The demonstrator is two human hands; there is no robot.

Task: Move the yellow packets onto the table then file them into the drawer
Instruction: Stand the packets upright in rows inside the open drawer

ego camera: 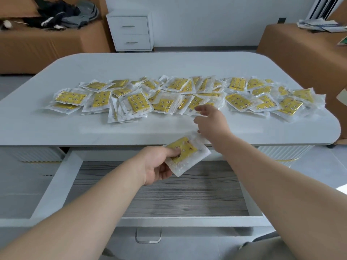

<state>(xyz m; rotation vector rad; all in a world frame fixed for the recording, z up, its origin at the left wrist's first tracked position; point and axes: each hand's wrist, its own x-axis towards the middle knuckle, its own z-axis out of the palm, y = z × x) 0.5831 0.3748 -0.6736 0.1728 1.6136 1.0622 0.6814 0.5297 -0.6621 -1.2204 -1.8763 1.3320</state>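
Several yellow packets in clear wrappers [139, 103] lie spread in a long heap across the white table [131, 128]. My left hand [155, 164] holds one yellow packet [186, 153] by its lower left corner, above the back of the open drawer [169, 194]. The drawer shows a grey wood-grain bottom with nothing lying in it. My right hand [212, 121] hovers over the table's front part, fingers apart and empty, just short of the heap's near edge.
The drawer's white front panel with a metal handle [148, 235] is pulled out toward me. A white two-drawer cabinet [131, 31] stands against the far wall. Brown couches sit at the far left [37, 45] and right [300, 53], with clothes and papers on them.
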